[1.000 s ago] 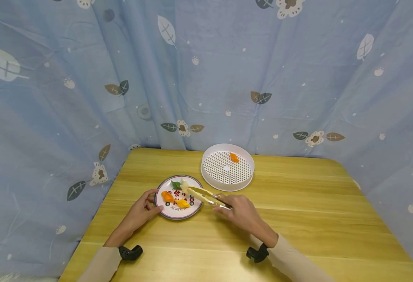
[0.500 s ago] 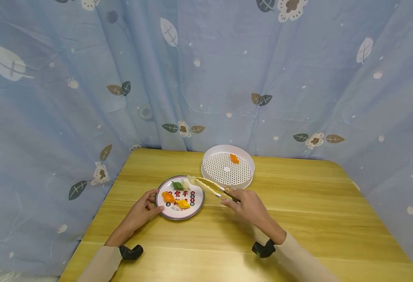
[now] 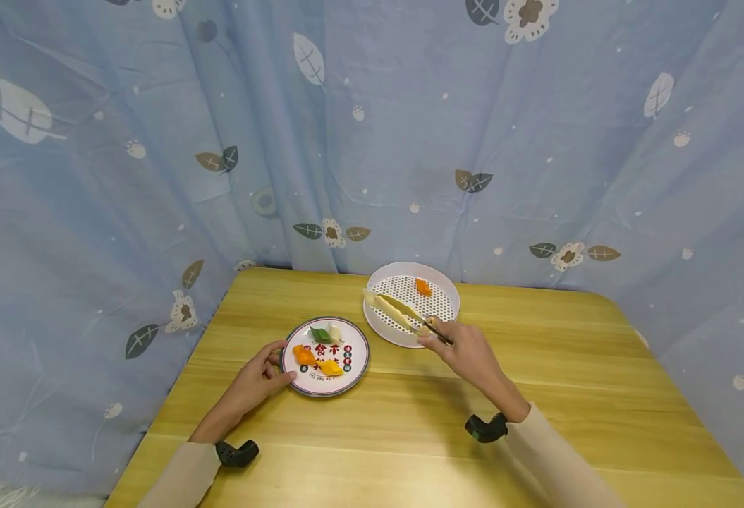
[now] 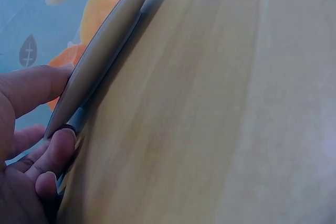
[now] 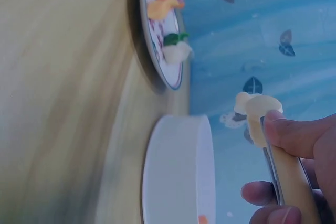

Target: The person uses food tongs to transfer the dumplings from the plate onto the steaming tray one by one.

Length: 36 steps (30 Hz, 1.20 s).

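Observation:
My left hand (image 3: 254,377) pinches the near-left rim of a round white plate (image 3: 352,374), thumb on top and fingers below in the left wrist view. On the plate lie small dumpling-like pieces: an orange one (image 3: 303,355), a yellow one (image 3: 330,367), a green one (image 3: 320,335) and a white one (image 3: 335,333). My right hand (image 3: 470,356) grips food tongs (image 3: 403,310) with pale yellow scalloped arms. At the tongs' tips is a pale whitish piece (image 3: 369,299), over the left rim of a white perforated steamer tray (image 3: 381,326); its exact shape is unclear.
One orange piece (image 3: 423,287) lies toward the back right of the tray. Plate and tray stand on a wooden table (image 3: 568,381), the tray near its back edge. A blue patterned curtain (image 3: 397,127) hangs behind and around the table.
My right hand has lifted the tongs off the plate and moved them right and away from me, to the tray, with the pale piece at their tips. My left hand stays on the plate.

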Each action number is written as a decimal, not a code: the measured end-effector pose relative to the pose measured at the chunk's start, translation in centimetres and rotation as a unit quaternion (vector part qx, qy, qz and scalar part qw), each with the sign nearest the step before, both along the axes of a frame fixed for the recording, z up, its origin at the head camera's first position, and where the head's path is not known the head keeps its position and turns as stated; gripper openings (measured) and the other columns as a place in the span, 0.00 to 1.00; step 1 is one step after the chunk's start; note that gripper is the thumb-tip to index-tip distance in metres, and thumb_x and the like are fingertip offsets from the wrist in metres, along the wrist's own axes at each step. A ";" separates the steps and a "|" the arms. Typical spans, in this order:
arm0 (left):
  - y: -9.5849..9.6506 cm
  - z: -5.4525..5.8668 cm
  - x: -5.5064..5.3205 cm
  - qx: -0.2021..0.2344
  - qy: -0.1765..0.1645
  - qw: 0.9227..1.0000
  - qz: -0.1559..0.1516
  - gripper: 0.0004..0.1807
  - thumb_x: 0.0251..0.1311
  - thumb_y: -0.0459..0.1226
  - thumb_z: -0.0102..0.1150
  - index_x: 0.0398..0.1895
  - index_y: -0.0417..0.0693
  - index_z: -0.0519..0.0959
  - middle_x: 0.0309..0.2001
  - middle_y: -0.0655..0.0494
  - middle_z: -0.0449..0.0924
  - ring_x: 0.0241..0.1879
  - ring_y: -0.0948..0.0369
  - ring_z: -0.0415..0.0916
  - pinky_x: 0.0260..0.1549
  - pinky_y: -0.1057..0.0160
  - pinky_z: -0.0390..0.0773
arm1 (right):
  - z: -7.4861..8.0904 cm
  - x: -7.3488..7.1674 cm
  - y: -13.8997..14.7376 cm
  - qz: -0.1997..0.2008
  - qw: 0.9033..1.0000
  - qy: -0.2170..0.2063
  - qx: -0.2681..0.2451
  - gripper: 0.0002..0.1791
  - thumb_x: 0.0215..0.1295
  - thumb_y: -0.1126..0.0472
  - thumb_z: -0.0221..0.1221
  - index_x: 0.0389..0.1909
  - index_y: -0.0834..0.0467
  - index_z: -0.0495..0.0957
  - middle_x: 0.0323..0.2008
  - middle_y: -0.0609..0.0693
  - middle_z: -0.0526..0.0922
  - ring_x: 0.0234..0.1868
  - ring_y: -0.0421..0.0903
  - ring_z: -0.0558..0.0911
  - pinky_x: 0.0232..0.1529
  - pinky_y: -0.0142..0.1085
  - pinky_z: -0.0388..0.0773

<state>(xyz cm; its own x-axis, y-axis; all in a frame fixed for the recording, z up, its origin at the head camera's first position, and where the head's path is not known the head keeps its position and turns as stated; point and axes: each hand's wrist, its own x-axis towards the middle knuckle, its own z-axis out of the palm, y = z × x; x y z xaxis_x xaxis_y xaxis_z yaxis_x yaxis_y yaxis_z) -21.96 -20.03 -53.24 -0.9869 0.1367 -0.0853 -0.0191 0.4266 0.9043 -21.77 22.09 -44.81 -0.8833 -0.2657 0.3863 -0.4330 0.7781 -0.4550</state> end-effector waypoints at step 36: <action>0.1 0.2 0.3 -0.008 0.006 1.000 0.005 0.38 0.64 0.41 0.71 0.75 0.50 0.65 0.51 0.47 0.73 0.35 0.55 0.67 0.33 0.65 0.69 | -2.2 -7.1 3.9 -0.105 0.990 -0.077 0.057 0.29 0.70 0.43 0.65 0.61 0.59 0.83 0.22 0.52 0.76 0.22 0.48 0.68 0.23 0.39 0.63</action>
